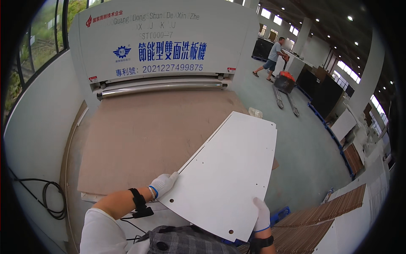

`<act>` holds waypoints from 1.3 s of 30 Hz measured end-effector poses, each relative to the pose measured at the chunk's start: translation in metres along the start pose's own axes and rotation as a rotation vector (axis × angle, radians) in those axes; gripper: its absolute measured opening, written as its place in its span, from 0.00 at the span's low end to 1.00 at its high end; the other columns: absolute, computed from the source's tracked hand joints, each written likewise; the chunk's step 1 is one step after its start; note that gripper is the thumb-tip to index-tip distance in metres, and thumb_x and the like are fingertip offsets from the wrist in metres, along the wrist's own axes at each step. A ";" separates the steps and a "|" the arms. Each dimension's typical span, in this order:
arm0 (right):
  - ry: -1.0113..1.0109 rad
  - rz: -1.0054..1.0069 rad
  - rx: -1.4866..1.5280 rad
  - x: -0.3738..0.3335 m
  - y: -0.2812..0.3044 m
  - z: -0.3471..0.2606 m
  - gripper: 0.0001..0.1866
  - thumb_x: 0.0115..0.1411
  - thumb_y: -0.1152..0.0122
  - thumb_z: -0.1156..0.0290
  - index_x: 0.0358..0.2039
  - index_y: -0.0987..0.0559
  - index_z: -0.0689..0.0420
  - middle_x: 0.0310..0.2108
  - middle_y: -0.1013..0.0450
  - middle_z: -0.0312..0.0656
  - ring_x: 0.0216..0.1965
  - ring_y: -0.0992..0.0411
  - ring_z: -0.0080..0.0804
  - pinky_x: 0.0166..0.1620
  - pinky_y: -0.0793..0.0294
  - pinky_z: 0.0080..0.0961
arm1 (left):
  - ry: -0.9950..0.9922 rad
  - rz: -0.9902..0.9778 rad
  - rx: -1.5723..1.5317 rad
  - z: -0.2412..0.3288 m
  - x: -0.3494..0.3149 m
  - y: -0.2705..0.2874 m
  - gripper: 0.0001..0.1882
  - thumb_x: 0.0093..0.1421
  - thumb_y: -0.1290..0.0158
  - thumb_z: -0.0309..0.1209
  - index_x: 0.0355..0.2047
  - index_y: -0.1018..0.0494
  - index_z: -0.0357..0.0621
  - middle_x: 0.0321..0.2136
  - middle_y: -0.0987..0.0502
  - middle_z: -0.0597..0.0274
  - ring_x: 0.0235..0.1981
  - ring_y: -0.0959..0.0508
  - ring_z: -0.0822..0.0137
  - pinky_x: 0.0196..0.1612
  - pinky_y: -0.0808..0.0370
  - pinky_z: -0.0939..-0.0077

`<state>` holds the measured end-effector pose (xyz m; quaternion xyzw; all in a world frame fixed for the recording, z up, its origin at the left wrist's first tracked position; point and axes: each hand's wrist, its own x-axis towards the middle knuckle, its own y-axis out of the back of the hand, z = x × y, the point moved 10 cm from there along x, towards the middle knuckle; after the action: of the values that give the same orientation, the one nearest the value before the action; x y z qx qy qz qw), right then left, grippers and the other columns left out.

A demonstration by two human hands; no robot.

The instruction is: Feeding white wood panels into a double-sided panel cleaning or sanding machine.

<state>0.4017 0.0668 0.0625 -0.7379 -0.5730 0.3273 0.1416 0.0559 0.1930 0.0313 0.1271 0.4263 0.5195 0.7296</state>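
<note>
Between my two gloved hands I hold a large white panel (230, 165), tilted, with small drilled holes and two bigger dark holes near its close end. My left hand (164, 184), in a white knit glove, is closed on the panel's left edge. On the opposite edge, my right hand (261, 215) is closed at the lower right; its fingers are partly hidden by the panel. Under the panel's far left side lies a brown board surface (144, 139) in front of a big white machine (165, 38). A shiny metal roller (163, 89) runs across that machine's opening.
At right, stacked brown-edged panels (321, 216) rise close to my right arm. A black cable (53, 199) lies coiled by the left wall. Farther off, a person (275, 59) moves a red pallet jack (286, 80) past dark stacked boards (323, 86).
</note>
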 end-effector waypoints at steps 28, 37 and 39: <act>-0.342 -0.602 -0.280 0.211 -0.167 0.123 0.25 0.61 0.48 0.65 0.55 0.36 0.65 0.49 0.32 0.44 0.49 0.32 0.32 0.52 0.34 0.29 | 0.486 0.668 -0.426 -0.148 -0.086 0.106 0.34 0.61 0.67 0.54 0.40 0.27 0.32 0.32 0.24 0.42 0.38 0.24 0.50 0.45 0.32 0.64; -0.368 -0.591 -0.285 0.269 -0.165 0.117 0.24 0.61 0.48 0.66 0.54 0.36 0.65 0.49 0.32 0.45 0.48 0.32 0.33 0.51 0.33 0.29 | 0.545 0.676 -0.472 -0.123 -0.053 0.109 0.32 0.61 0.65 0.53 0.38 0.27 0.33 0.31 0.24 0.43 0.37 0.24 0.52 0.44 0.32 0.64; -0.389 -0.600 -0.274 0.275 -0.165 0.118 0.24 0.61 0.48 0.64 0.55 0.36 0.64 0.49 0.31 0.44 0.48 0.31 0.33 0.52 0.33 0.30 | 0.543 0.682 -0.504 -0.120 -0.048 0.110 0.32 0.61 0.65 0.53 0.38 0.27 0.32 0.30 0.24 0.44 0.36 0.24 0.53 0.43 0.32 0.64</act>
<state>0.2369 0.3557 -0.0173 -0.4737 -0.8180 0.3256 0.0199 -0.1106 0.1676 0.0511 -0.0608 0.3961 0.8295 0.3890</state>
